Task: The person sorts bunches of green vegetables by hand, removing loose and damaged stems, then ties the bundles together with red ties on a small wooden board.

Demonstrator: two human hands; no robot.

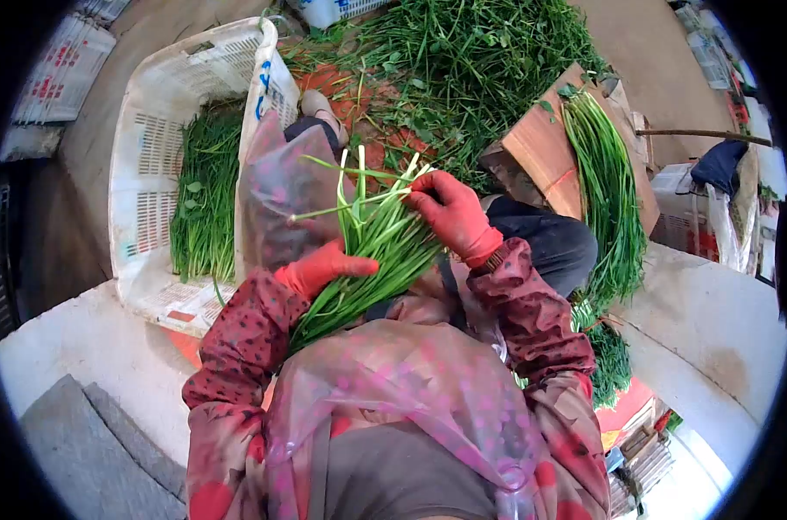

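My left hand [324, 268], in a red rubber glove, is wrapped round a loose bunch of garlic chives [389, 247] above my lap, thumb across the leaves. The pale stem ends point away from me and the green leaves trail back toward my left forearm. At the upper right of the bunch my right hand [452, 215], also red-gloved, has its fingers closed on a few pale chive stems [404, 188]. One stem sticks out sideways to the left across the bunch. A clear plastic apron with pink dots [402, 381] covers my front.
On the left, a white plastic crate [138, 208] lies tipped with chives [207, 199] inside. A large heap of greens [471, 61] covers the floor ahead. To the right, a chive bunch [603, 173] lies over a wooden board [541, 143], with more greens [610, 364] below.
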